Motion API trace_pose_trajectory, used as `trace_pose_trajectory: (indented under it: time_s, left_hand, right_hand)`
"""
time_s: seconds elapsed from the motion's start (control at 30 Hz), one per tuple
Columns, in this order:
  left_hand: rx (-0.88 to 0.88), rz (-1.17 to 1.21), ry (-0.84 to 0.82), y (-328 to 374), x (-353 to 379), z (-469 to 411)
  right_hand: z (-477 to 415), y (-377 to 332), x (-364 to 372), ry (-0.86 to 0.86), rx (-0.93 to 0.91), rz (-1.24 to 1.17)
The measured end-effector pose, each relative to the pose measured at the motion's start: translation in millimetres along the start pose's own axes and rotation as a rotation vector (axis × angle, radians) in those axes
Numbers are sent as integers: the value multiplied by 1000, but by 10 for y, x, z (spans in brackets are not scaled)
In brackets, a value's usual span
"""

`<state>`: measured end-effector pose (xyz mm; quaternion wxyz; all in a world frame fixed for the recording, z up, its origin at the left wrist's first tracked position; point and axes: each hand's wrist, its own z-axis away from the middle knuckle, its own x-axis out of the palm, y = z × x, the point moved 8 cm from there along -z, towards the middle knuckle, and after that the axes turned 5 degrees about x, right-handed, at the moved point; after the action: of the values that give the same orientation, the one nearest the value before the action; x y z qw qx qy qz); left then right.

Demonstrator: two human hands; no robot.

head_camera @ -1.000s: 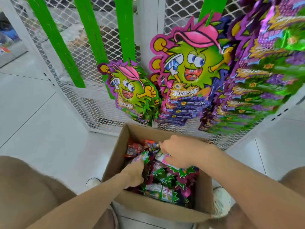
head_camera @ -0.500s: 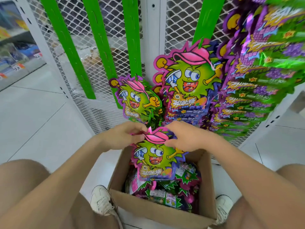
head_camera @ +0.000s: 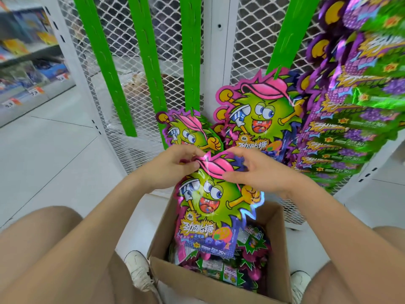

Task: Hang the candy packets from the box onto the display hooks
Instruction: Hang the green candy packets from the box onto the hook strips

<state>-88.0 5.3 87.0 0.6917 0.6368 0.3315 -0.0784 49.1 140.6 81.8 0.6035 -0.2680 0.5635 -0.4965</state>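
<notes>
Lifting a single candy packet point(head_camera: 213, 207) clear of the cardboard box point(head_camera: 210, 286), the person is now holding it higher than half a second ago, when it was only just rising from the opening; a second ago both hands were down among the packets in the box point(head_camera: 252, 251). The left hand point(head_camera: 171, 170) is pinching the packet's top left edge with curled fingers, and the right hand point(head_camera: 265, 172) is pinching the top right edge between thumb and forefinger, its other fingers lying loosely bent. The packet is hanging upright between the two hands, above the box and in front of the mesh panel point(head_camera: 252, 40), its top sitting just below the small hung packet point(head_camera: 186, 132) at the foot of a green strip point(head_camera: 190, 62). It is a shiny, spiky-edged pouch showing a green cartoon creature in a pink cap, with yellow lettering on a purple band beneath. A larger hung packet point(head_camera: 258, 115) of the same design is dangling to the right, beside a dense row of purple and green packets point(head_camera: 350, 132).
</notes>
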Motion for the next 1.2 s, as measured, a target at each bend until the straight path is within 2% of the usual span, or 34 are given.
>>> trace_pose_trajectory:
  time_s: [0.07,0.17,0.2,0.33,0.4,0.53,0.7,0.83,1.0,1.2]
  left_hand:
    - [80,-48,31,132,-27,-8]
    - [195,-104,145,348,-66,-18]
    - [221,-106,195,424,-85,-16]
    - [332,-166,433,873,-160,-14]
    - [380,-197,564,1182,-225,-12]
    - [468,-228,687,1803,-317,-164]
    - [390,-180,607,2236,-406,-770]
    - [303,-46,571,2247,-451,-1205]
    - [280,-3,468,2199,-409,-1375]
    - [159,-57,336,2241,-539,-1212]
  right_hand:
    - [40,-154,-31,99,-90,57]
    - [130,-306,-156,349,-207,421]
    - [173,-340,-205,415,-210,465]
    - [420,-574,-443,586,-203,506]
    - [544,-736,-584,649,-265,523]
    - [728,-1081,-890,693,-303,580]
    - [991,-1495,-1391,881,-409,662]
    - [953,-1664,-1693,941,-336,856]
    - [841,-1568,-1700,781,-296,796]
    - [766,-1572,-1619,588,-275,737]
